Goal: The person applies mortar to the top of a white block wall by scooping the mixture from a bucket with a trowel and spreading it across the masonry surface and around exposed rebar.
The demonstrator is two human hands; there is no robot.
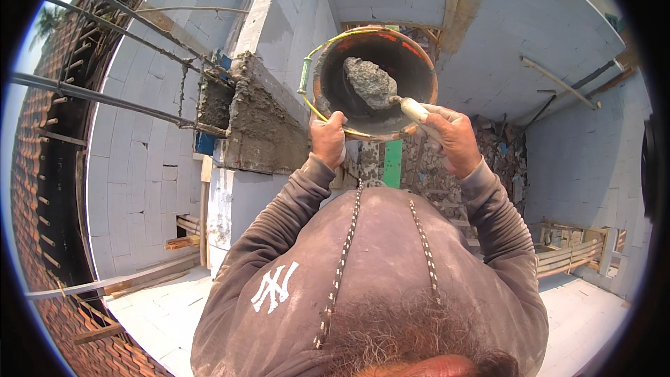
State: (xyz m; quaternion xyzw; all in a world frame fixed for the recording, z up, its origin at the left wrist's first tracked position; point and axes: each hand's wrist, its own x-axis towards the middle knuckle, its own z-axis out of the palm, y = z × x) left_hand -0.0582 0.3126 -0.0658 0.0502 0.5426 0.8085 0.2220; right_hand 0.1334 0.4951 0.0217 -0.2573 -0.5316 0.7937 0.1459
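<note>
A round bucket (422, 63) with a dark inside and a thin yellow-green handle is held up in front of me. My left hand (328, 138) grips its near left rim. In my right hand (450, 132) is the pale handle of a trowel (413, 109), its blade inside the bucket under a heap of wet grey mortar (370, 82). The mortar hides the blade. Left of the bucket, a wall top (269, 132) is smeared with rough grey mortar, close to my left hand.
Steel rebar (105, 101) sticks out from a column form (215, 101) at the left. Pale block walls (146, 167) stand around me. Far below lies rubble-strewn ground (433, 167) with a green strip (392, 164). Tiled roofing (31, 167) runs along the far left; wooden poles (569, 258) lie at the right.
</note>
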